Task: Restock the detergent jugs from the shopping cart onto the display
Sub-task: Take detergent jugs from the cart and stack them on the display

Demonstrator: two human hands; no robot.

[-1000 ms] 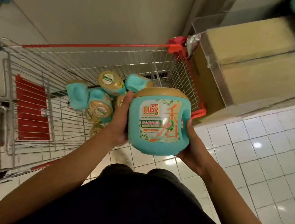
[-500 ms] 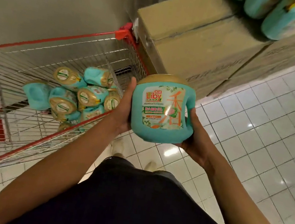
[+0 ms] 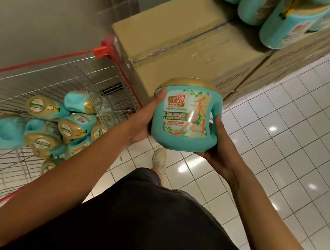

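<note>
At the far left the shopping cart (image 3: 38, 69) had slid toward the edge of our view. A second before, it had filled the middle. The spare jugs (image 3: 61, 127) lay heaped on their sides in its basket, and we counted at least seven, with one or two perhaps hidden underneath.

Our left hand (image 3: 145, 119) clasped the near side of the held jug (image 3: 184, 119), thumb hooked over its front edge. That one jug was now clear of the cart, upright over the tiled floor (image 3: 287, 145) and just short of the cartons (image 3: 183, 47). Our right hand (image 3: 218, 153) cupped its base, thumb curled beside the handle.

To the upper right, the display jugs (image 3: 285, 29) had come into view on top of two cartons at least. We counted three plainly and perhaps a fourth, cut off by the frame. We judged the carry nearly done and the setting-down not yet begun.
</note>
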